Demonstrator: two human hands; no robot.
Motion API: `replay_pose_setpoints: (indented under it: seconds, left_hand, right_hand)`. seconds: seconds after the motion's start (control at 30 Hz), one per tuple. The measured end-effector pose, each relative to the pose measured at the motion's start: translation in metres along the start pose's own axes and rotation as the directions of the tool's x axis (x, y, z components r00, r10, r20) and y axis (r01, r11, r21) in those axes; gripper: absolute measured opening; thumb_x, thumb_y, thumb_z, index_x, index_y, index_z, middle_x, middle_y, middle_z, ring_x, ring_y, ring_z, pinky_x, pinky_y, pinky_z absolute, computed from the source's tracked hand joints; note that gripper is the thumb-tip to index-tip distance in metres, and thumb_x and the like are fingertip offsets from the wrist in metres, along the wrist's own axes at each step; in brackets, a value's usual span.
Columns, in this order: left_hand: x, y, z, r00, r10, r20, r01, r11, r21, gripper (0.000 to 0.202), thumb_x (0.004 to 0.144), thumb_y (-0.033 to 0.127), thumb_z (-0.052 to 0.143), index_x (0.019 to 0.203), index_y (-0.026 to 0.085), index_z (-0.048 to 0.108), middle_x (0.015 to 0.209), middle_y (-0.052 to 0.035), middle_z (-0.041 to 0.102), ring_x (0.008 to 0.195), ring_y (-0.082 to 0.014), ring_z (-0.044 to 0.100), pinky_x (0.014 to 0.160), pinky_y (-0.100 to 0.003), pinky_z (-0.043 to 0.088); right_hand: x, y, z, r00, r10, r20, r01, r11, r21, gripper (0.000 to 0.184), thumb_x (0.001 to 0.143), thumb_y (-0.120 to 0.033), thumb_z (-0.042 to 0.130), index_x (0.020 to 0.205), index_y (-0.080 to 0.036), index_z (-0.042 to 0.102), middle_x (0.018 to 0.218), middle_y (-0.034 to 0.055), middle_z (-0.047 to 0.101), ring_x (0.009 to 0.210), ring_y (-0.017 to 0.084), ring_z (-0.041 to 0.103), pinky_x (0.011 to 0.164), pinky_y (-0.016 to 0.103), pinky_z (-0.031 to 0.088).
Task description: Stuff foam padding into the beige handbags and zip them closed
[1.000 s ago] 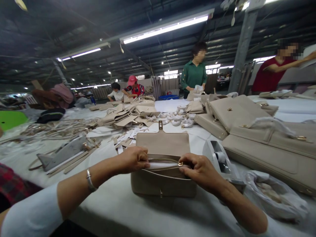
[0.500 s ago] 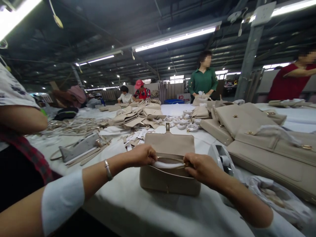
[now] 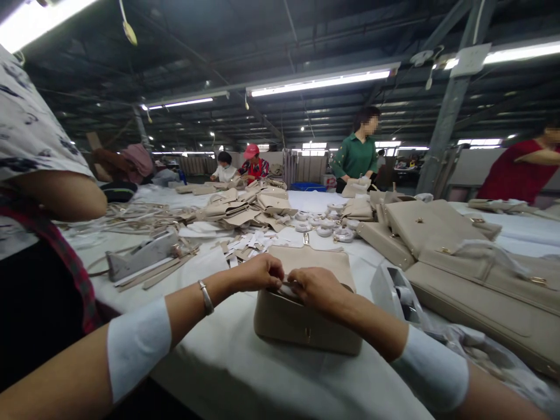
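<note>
A beige handbag [image 3: 301, 318] stands on the white table [image 3: 245, 379] in front of me, its flap [image 3: 321, 259] laid back. My left hand [image 3: 258, 272] grips the bag's top edge at the left end, fingers closed. My right hand [image 3: 317, 287] is closed on the top edge beside it, near the left end, over the zip line. A sliver of white stuffing [image 3: 286, 289] shows between the two hands. What my right fingers pinch is hidden.
A tape dispenser [image 3: 396, 291] sits right of the bag, and large beige bags [image 3: 472, 274] are stacked beyond it. A crumpled plastic bag [image 3: 494, 356] lies at the right. Straps and leather pieces [image 3: 236, 216] litter the table's middle. A person [image 3: 30, 192] stands close at my left; others work farther off.
My right hand slid left along the bag's top edge until it sits beside my left hand; the open gap with white stuffing has nearly closed. The camera tilted up and turned left.
</note>
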State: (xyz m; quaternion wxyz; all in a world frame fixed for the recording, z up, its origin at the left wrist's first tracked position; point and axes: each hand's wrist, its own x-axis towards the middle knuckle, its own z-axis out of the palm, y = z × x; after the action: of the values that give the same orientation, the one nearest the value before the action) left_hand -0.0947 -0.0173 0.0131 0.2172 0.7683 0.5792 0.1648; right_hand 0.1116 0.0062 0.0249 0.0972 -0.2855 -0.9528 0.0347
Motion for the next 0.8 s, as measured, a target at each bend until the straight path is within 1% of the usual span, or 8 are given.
replay_pose_setpoints:
  seconds: [0.1,0.2,0.3,0.4,0.5,0.63,0.7,0.8]
  left_hand:
    - [-0.005,-0.007,-0.002,0.999,0.046,-0.012,-0.046,0.999,-0.007,0.021,0.072,0.016,0.057,0.091,0.014,0.066,0.08,-0.0014,0.067,0.075,-0.0141,0.06,0.065,-0.021,0.045]
    - [-0.009,-0.006,-0.005,0.995,0.093,-0.043,-0.091,0.995,0.033,0.025,0.071,0.013,0.057,0.094,0.017,0.067,0.086,-0.0026,0.066,0.084,-0.0168,0.057,0.074,-0.025,0.044]
    - [-0.012,-0.002,-0.013,0.989,0.131,-0.067,-0.113,0.967,0.229,0.019,0.073,0.021,0.062,0.09,0.022,0.071,0.088,-0.0048,0.063,0.095,-0.0228,0.052,0.082,-0.031,0.04]
    - [-0.013,-0.001,-0.022,0.989,0.144,0.023,-0.142,0.917,0.372,0.015,0.075,0.03,0.065,0.087,0.025,0.073,0.089,-0.0049,0.06,0.095,-0.0234,0.05,0.083,-0.032,0.038]
    - [-0.013,-0.003,-0.026,0.982,0.164,0.093,-0.186,0.92,0.344,0.015,0.074,0.031,0.068,0.087,0.025,0.073,0.09,-0.0035,0.06,0.094,-0.0209,0.05,0.084,-0.03,0.038]
    - [-0.018,-0.002,-0.018,0.969,0.249,0.0,-0.232,0.903,0.362,0.003,0.073,0.02,0.068,0.073,0.02,0.071,0.09,-0.004,0.06,0.092,-0.02,0.05,0.082,-0.03,0.038]
    - [-0.024,-0.001,-0.01,0.942,0.331,-0.051,-0.291,0.884,0.367,0.007,0.074,0.013,0.063,0.069,0.017,0.067,0.089,-0.0048,0.061,0.091,-0.0193,0.05,0.08,-0.029,0.04]
    - [-0.036,-0.003,0.0,0.901,0.415,-0.124,-0.354,0.871,0.34,0.011,0.078,0.011,0.057,0.073,0.016,0.066,0.091,-0.0058,0.061,0.09,-0.0188,0.05,0.081,-0.029,0.042]
  right_hand:
    - [0.01,0.003,0.005,0.998,-0.001,0.056,-0.001,1.0,0.031,0.02,0.08,-0.023,0.052,0.088,-0.022,0.071,0.082,0.0045,0.071,0.07,0.016,0.059,0.057,0.024,0.032]
    - [0.014,0.005,0.003,0.998,0.0,0.069,0.001,1.0,-0.016,0.019,0.076,-0.017,0.052,0.079,-0.02,0.071,0.074,0.0049,0.069,0.063,0.015,0.056,0.053,0.024,0.028]
    - [0.016,0.002,0.0,0.994,0.014,0.112,-0.011,1.0,-0.026,0.021,0.073,-0.015,0.051,0.078,-0.021,0.07,0.073,0.0046,0.069,0.061,0.014,0.055,0.051,0.024,0.026]
    - [0.019,-0.002,0.0,0.986,0.022,0.166,-0.017,0.999,-0.029,0.022,0.07,-0.013,0.052,0.079,-0.021,0.07,0.072,0.0041,0.068,0.06,0.015,0.055,0.049,0.024,0.024]
    - [0.021,-0.003,0.004,0.985,-0.023,0.173,0.027,1.0,-0.016,0.019,0.068,-0.011,0.053,0.073,-0.019,0.069,0.067,0.0035,0.066,0.059,0.014,0.053,0.05,0.023,0.025]
    - [0.021,0.001,0.009,0.983,-0.059,0.177,0.057,0.998,0.016,0.021,0.064,-0.007,0.051,0.069,-0.019,0.067,0.062,0.0004,0.063,0.056,0.011,0.048,0.052,0.022,0.028]
    - [0.02,0.003,0.011,0.984,-0.072,0.164,0.065,0.997,0.049,0.023,0.064,-0.007,0.05,0.07,-0.02,0.067,0.061,-0.0009,0.061,0.055,0.011,0.046,0.052,0.022,0.028]
    - [0.019,0.003,0.014,0.984,-0.074,0.159,0.062,0.995,0.085,0.025,0.063,-0.006,0.049,0.072,-0.02,0.068,0.06,-0.0018,0.06,0.054,0.011,0.045,0.052,0.022,0.027]
